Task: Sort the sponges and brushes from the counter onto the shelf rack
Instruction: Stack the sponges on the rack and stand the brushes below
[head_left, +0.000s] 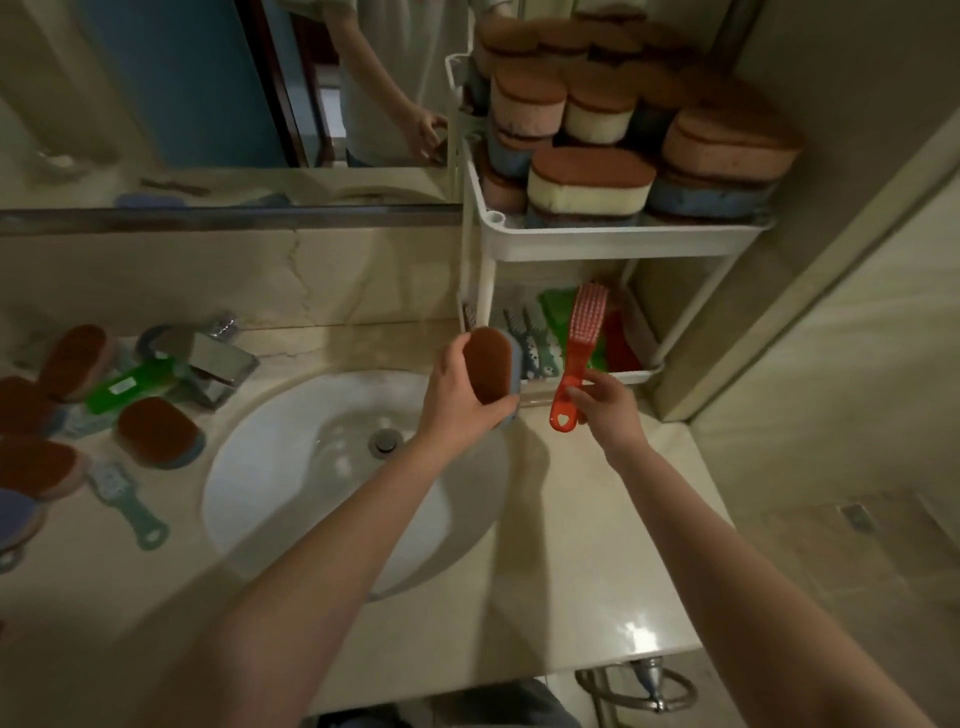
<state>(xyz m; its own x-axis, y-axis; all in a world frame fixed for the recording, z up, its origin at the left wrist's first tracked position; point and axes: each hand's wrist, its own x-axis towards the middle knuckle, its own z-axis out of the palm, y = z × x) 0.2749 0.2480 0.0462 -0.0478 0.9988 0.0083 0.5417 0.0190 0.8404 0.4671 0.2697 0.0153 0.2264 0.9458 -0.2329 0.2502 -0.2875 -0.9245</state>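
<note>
**Inspector:** Hands first.
**Clerk:** The left hand (457, 395) grasps a blue sponge (491, 371), brown face up, above the far right rim of the sink (270, 467). The right hand (605, 410) pinches the handle of a red brush (574, 358), its head pointing far, just before the lower tier of the shelf rack (623, 244).
**Inspector:** Counter, left side?
**Clerk:** There are loose sponges (156, 431), a teal brush (130, 499), and a green brush (135, 382) beside the tap (218, 364).
**Inspector:** Rack contents?
**Clerk:** The lower tier holds patterned brushes (535, 340); the upper tier holds stacked sponges (592, 182).

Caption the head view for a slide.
Sorting: left hand grips a sponge, right hand a red brush, near the rack.
</note>
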